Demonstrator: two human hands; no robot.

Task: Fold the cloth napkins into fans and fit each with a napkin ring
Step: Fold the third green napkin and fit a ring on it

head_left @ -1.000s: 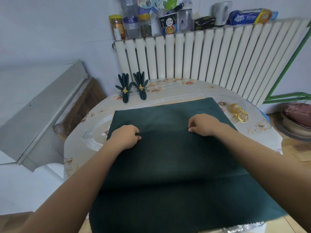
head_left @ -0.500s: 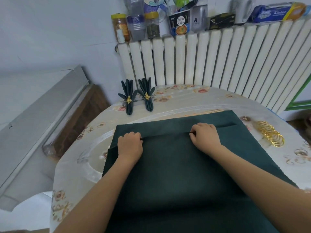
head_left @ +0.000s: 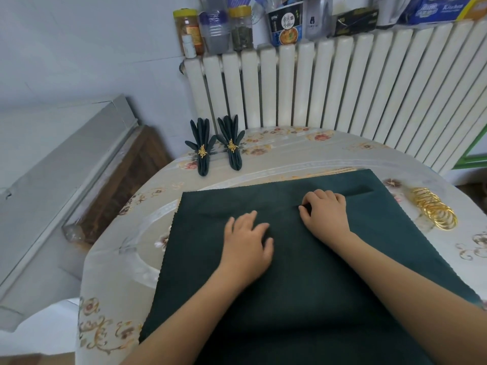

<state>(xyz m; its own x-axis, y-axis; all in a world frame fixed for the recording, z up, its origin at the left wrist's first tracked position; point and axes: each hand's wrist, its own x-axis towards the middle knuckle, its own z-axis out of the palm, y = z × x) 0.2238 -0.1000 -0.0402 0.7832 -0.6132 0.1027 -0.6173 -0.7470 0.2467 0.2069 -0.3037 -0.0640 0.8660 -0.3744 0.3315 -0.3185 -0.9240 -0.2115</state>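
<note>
Cloth napkin [head_left: 303, 272], dark green, lies spread on the table [head_left: 329, 159] before me, one pleat folded near its far edge. My left hand [head_left: 246, 243] rests flat on it, fingers loosely spread, holding nothing. My right hand [head_left: 325, 214] pinches the fold at its near edge. Gold napkin rings [head_left: 432, 210] are piled just right of the cloth. Two finished fans [head_left: 216, 144] stand by the radiator [head_left: 342, 83].
</note>
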